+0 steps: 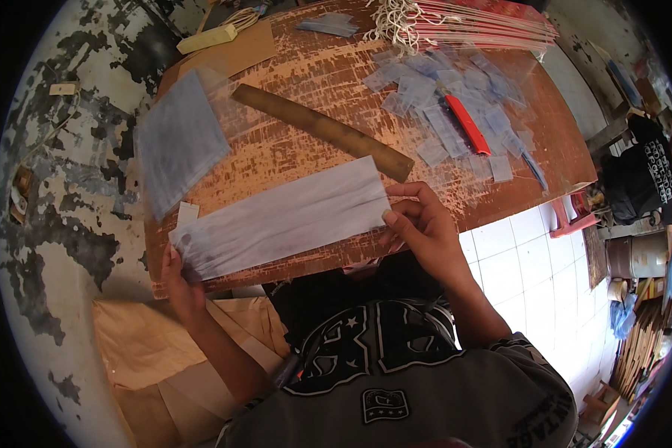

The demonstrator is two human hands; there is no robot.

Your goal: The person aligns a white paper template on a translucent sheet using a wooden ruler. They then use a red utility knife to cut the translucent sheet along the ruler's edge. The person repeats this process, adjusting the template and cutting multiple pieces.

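Note:
A long whitish, translucent plastic strip [284,216], lightly wrinkled toward its left end, is stretched between my hands over the table's near edge. My left hand [183,280] grips its lower left corner, the fingers partly behind it. At the other end my right hand [422,228] pinches the right edge between thumb and fingers. Just beyond the strip lies a flat brown ruler-like bar [321,133], slanting across the wood. A stack of clear bluish plastic sheets [183,142] rests to the left, with a small white piece [187,214] near the strip's upper left corner.
A red-handled cutter [467,125] lies on a heap of small clear plastic pieces [418,82] at the right. Red rods with white cords [463,26] fill the far edge. Left of them are cardboard [239,54] and a pale block [207,39]. Brown paper [142,336] sits below the worn table [299,89].

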